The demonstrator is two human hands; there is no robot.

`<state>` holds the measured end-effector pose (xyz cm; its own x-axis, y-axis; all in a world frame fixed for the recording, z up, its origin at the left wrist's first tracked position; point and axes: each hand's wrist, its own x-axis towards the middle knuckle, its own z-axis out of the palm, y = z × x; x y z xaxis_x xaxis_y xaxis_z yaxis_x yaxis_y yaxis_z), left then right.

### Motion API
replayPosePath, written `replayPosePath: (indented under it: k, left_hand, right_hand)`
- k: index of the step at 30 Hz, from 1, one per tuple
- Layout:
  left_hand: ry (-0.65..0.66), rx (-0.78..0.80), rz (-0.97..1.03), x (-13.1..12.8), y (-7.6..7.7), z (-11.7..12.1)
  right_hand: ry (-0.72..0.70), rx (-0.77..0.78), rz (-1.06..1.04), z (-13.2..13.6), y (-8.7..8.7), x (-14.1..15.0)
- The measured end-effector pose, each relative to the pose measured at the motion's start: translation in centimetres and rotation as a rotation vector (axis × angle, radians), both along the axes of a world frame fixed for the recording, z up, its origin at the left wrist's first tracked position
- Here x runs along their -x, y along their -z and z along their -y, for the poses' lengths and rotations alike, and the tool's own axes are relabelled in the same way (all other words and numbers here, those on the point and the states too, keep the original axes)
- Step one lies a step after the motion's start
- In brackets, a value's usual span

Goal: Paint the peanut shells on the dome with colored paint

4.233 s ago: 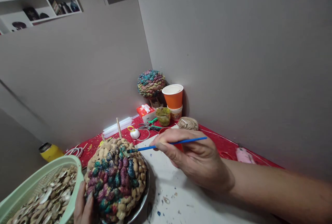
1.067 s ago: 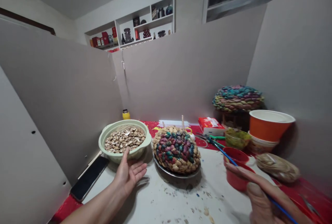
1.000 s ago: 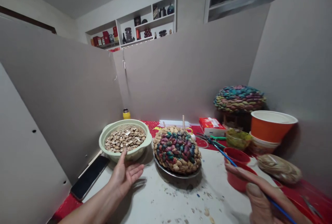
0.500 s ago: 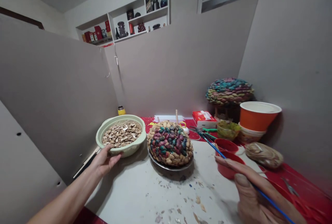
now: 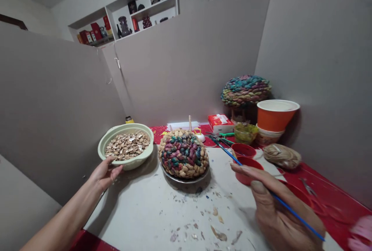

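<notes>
My left hand (image 5: 105, 174) is closed on the near rim of a pale green basin (image 5: 138, 162), thumb over the edge and fingers below. The basin holds many brown nut-like shells (image 5: 128, 146). In my right hand (image 5: 279, 204) is a thin blue paintbrush (image 5: 293, 213), held like a pen, its dark tip pointing away to the left. Between the hands, a dome covered in shells (image 5: 184, 154) rests in a shallow metal dish (image 5: 186, 181). Its top is painted purple, teal and dark blue; the lower shells are bare tan. The brush tip is apart from the dome, to its right.
Red cups (image 5: 248, 165) stand just left of my right hand. Behind them are a greenish bowl (image 5: 245, 132), a red tissue pack (image 5: 220, 123), an orange tub (image 5: 276, 117) and a colourful shell-covered dome (image 5: 245, 90). Scissors (image 5: 309, 189) lie at right. Shell bits litter the white board (image 5: 139, 212).
The whole view has shifted, so the tabletop things appear farther left and slightly higher. Something pink shows at the lower right. Both hands keep their holds.
</notes>
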<state>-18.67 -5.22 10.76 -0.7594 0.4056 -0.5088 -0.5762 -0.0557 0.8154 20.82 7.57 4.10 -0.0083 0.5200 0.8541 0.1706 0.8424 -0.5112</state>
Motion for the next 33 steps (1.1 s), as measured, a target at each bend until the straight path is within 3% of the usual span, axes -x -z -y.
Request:
replayPosePath:
  k: [5, 9, 13, 15, 18, 24, 33]
  left_hand:
    - [-0.042, -0.016, -0.117, -0.3, -0.4, 0.4]
    - [0.004, 0.0, -0.135, -3.0, 0.4, 1.0]
    - [0.243, 0.039, -0.021, -8.3, 2.6, 0.7]
    - [0.37, 0.048, 0.038, -10.7, 3.7, -0.4]
    - [0.454, 0.041, 0.049, -12.4, 4.9, -2.7]
    - [0.543, -0.011, 0.0, -12.5, 5.9, -6.0]
    - [0.61, -0.037, -0.051, -11.8, 6.9, -6.4]
  right_hand:
    - [0.005, -0.025, -0.019, -0.3, 0.0, -0.1]
    - [0.016, -0.007, -0.048, -0.6, 0.2, 0.0]
    - [0.027, -0.017, -0.054, -0.7, 0.2, 0.1]
    - [0.031, -0.037, -0.039, -0.6, -0.1, 0.0]
    - [0.046, -0.09, -0.012, -0.5, -0.7, -0.2]
    - [0.08, -0.17, 0.023, -0.7, -1.1, -0.7]
    - [0.05, -0.193, 0.025, -1.1, -0.9, -0.8]
